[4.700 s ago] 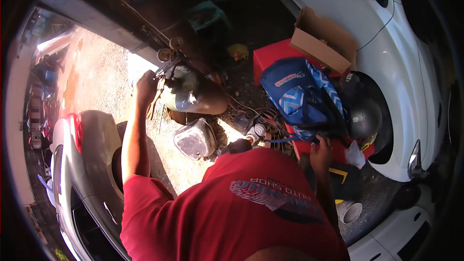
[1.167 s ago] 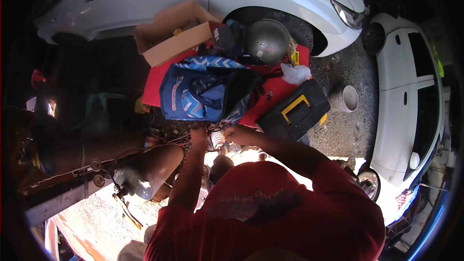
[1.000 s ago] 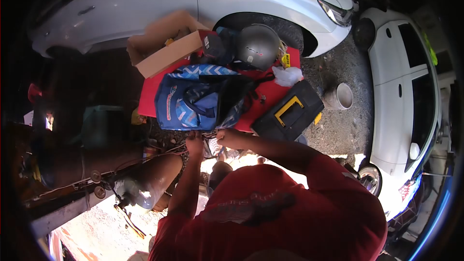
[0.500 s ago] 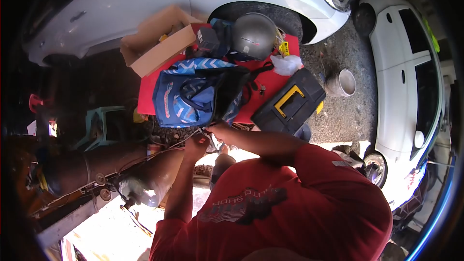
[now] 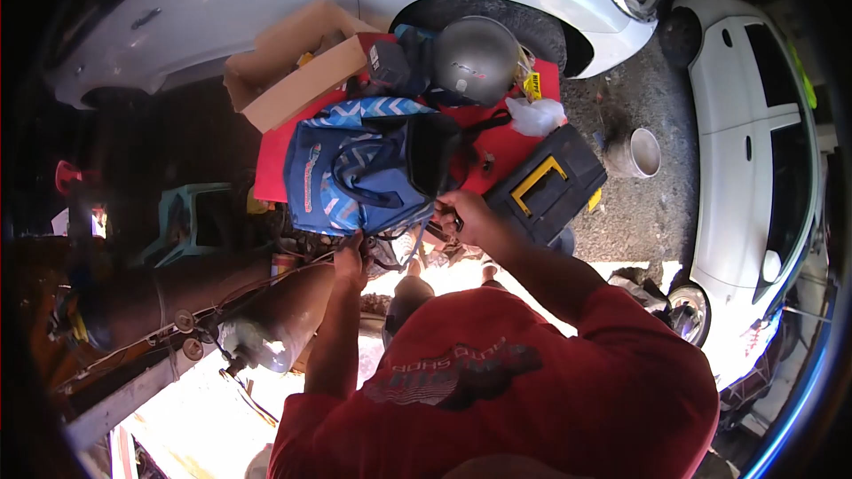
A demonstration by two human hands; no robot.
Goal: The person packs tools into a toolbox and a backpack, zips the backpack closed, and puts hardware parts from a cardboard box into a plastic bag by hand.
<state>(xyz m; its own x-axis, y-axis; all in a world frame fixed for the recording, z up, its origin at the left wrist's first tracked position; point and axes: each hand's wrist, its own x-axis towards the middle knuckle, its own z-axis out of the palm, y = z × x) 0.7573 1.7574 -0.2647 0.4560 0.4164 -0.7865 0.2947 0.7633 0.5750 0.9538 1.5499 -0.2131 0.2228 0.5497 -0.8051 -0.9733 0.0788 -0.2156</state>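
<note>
A blue backpack (image 5: 373, 184) with light-blue zigzag panels lies on a red table (image 5: 273, 160), its dark opening toward the right. My left hand (image 5: 350, 259) is closed at the bag's near edge, its fingertips on the fabric. At the near right corner of the bag, my right hand (image 5: 465, 216) is closed, thumb and fingers pinching the edge. Thin straps or cords hang below the bag between the two hands. Just right of my right hand sits a black toolbox (image 5: 568, 164) with a yellow handle.
Behind the backpack are a cardboard box (image 5: 306, 80), a grey helmet (image 5: 476, 60), a small dark box (image 5: 388, 64) and a white plastic bag (image 5: 535, 115). A white bucket (image 5: 635, 153) stands on the ground. Gas cylinders (image 5: 282, 319) lie at left; parked cars surround the table.
My hands were close together at the bag's near edge and have moved apart. The right went rightward and up to the corner; the left shifted slightly left.
</note>
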